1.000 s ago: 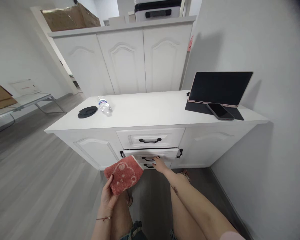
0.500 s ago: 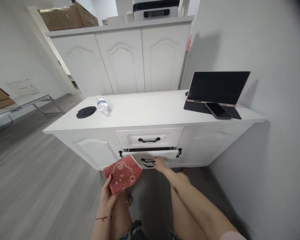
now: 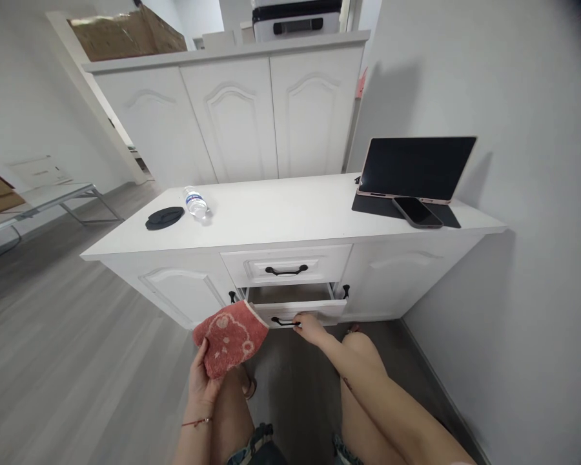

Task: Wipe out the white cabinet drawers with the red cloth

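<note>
The left hand (image 3: 204,381) grips a folded red terry towel (image 3: 230,336) by its lower edge, below the white cabinet's (image 3: 281,216) front edge; it looks soft, light and floppy, best held along a fold. The right hand (image 3: 310,326) closes its fingers on the black handle (image 3: 283,321) of the pulled-out 2nd drawer (image 3: 290,303). The drawer's inside is mostly hidden.
</note>
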A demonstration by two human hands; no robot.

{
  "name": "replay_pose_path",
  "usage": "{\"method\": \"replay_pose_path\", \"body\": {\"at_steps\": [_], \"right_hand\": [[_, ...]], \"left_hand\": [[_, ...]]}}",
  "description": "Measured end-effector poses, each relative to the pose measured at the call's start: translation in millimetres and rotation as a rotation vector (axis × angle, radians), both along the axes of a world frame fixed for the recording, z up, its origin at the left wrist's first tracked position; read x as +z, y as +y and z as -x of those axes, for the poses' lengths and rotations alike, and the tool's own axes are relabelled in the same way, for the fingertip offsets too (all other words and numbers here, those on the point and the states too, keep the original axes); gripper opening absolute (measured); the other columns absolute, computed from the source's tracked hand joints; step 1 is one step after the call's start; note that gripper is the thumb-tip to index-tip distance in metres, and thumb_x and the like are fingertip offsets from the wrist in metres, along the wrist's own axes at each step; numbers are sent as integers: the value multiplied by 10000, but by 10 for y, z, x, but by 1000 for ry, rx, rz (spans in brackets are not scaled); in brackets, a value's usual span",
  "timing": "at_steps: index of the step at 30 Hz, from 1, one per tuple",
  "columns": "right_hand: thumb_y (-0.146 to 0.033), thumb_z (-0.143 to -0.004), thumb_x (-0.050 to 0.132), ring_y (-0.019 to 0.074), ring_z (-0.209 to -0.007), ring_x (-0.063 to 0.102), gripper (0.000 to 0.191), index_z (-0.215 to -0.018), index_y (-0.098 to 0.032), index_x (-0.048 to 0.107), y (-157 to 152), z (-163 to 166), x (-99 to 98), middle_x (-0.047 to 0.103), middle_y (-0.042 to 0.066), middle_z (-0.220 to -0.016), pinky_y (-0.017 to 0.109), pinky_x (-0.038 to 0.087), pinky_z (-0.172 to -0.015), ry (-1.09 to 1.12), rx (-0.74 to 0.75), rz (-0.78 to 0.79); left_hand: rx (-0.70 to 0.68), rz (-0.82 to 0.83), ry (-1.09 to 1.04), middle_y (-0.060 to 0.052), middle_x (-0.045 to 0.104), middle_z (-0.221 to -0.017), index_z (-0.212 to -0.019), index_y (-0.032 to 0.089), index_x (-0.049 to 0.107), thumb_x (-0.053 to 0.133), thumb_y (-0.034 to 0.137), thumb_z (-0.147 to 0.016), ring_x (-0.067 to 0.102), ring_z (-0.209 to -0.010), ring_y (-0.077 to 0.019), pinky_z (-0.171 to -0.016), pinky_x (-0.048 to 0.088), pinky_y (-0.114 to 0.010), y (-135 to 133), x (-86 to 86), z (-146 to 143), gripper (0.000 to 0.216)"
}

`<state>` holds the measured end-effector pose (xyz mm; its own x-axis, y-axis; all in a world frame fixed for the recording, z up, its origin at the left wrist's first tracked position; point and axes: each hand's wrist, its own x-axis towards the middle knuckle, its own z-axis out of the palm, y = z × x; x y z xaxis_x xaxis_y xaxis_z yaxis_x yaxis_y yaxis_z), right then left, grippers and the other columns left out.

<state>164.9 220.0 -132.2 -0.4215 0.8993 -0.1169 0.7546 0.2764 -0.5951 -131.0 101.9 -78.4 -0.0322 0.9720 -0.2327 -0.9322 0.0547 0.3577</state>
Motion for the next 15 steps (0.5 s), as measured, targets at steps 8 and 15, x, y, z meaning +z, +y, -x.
{"method": "replay_pose_path", "body": {"at_steps": [8,15], "right_hand": [[-180,-793,577,197,-931,598,162,-924,-187,671,-371,16,-6,656,65,-987,261,404,-809,-2,-15,-9],[-215,-840,542,211,-918,614,144,-913,-185,662,-662,40,-7,653,76,-1002,268,421,-801,-42,-12,-28]], "left_hand": [[33,17,-18,-83,736,-943,-1153,216,634,273,276,-965,690,-872,-204,-814,554,-325,-48,97,83,412],[112,111,57,-69,740,-918,-1237,243,571,331,168,-941,695,-822,-190,-773,564,-285,-116,131,108,389]]}}
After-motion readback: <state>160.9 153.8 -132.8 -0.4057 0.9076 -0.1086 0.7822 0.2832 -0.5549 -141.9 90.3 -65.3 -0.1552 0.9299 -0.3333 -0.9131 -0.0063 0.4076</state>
